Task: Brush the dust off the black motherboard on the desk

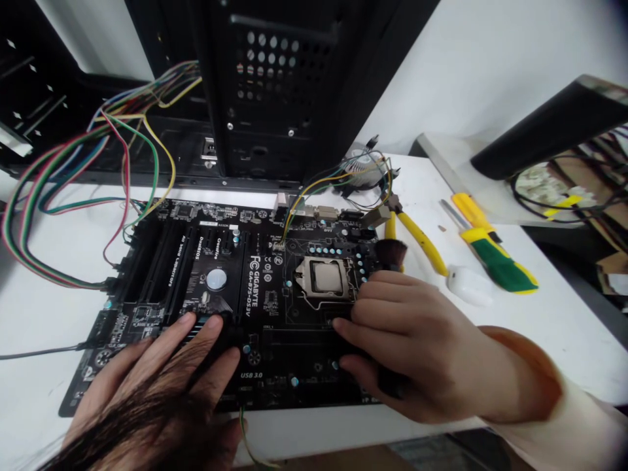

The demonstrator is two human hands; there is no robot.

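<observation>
A black Gigabyte motherboard point(255, 275) lies flat on the white table, its CPU socket point(328, 277) near the middle. My left hand point(161, 373) rests flat on the board's near left corner, fingers spread and empty. My right hand point(417, 347) is closed round the handle of a dark brush point(391, 254), whose bristles stick out just right of the socket at the board's right edge. Dark hair hangs over my left wrist at the bottom of the view.
An open black computer case point(275, 85) stands behind the board, with coloured wires point(73, 163) looping to the left. To the right lie yellow-handled pliers point(422, 242), a yellow-green screwdriver point(490, 255), a small white object point(468, 284) and a fan cooler point(363, 171).
</observation>
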